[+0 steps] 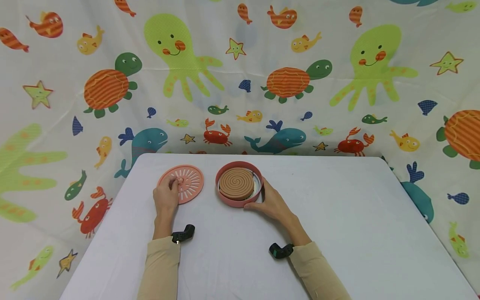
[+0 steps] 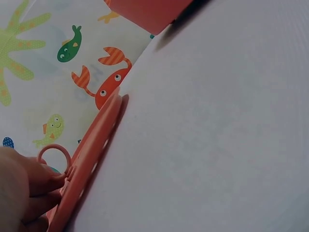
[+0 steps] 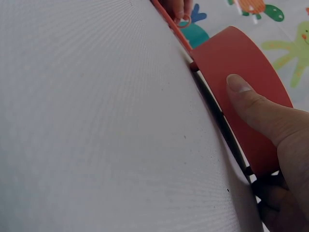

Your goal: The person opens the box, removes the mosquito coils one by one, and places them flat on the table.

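The left hand (image 1: 166, 196) curls its fingertips at the one small ring (image 2: 60, 148) on one pink slotted lid (image 1: 193, 189), which lies flat on the white table (image 1: 228, 254), reaching out beyond the fingers on their right and far sides, its slots radiating evenly round its circle. To its right, apart from it, one round red dish (image 1: 237, 204) sits level with its opening upward, one brown spiral coil (image 1: 236, 183) lying flat inside. Rightmost, the right hand (image 1: 273, 203) grips the dish's right and near wall, thumb in front.
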`<move>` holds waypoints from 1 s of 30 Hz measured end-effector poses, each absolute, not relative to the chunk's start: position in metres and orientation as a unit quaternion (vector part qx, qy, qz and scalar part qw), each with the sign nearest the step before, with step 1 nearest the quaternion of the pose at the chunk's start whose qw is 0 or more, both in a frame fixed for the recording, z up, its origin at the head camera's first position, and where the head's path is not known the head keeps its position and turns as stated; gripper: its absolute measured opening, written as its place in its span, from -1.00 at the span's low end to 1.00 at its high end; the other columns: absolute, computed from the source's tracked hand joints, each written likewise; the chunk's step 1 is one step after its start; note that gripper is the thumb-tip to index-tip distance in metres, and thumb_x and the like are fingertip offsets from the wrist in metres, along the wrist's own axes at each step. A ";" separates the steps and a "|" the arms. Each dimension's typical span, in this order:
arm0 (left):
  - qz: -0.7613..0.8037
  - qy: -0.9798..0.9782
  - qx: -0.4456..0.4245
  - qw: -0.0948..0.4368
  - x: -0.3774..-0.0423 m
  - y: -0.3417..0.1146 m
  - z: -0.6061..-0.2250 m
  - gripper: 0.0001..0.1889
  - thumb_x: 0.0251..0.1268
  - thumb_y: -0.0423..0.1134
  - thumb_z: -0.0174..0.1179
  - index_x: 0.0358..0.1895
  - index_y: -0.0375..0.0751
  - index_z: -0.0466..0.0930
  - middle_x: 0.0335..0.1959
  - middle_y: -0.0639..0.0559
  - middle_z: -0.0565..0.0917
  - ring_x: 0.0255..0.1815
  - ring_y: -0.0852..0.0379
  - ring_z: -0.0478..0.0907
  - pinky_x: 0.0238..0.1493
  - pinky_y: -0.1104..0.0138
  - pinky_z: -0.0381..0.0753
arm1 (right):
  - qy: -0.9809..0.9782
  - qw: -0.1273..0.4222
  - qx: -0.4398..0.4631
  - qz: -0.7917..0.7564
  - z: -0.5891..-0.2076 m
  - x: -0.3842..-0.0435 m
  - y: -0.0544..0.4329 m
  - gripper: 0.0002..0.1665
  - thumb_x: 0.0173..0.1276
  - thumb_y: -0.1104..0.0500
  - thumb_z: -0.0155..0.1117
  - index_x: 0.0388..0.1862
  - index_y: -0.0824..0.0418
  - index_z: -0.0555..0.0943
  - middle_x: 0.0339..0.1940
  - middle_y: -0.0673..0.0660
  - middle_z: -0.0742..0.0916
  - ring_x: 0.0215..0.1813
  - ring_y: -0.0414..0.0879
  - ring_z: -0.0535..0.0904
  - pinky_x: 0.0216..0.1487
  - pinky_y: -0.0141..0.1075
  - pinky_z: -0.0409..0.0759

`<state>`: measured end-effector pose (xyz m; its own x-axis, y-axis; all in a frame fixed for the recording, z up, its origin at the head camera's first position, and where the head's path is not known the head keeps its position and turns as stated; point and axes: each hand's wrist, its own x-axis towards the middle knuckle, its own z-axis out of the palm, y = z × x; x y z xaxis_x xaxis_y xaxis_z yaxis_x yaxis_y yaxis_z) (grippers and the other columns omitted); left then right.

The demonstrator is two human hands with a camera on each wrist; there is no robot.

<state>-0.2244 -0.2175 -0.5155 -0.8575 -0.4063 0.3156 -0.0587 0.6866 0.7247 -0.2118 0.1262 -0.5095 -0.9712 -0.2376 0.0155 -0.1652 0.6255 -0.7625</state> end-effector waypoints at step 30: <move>-0.395 -0.873 0.127 0.257 -0.225 -0.214 -0.496 -0.63 0.45 -0.22 0.13 0.17 -0.38 0.62 0.17 -0.33 0.66 0.34 -0.27 0.52 0.38 -0.09 0.48 | 0.902 0.042 -0.102 -0.418 -0.513 -0.211 0.127 0.44 -0.11 -0.41 0.58 0.65 -0.14 0.00 0.61 -0.05 0.32 0.63 -0.03 0.19 0.55 0.11 0.27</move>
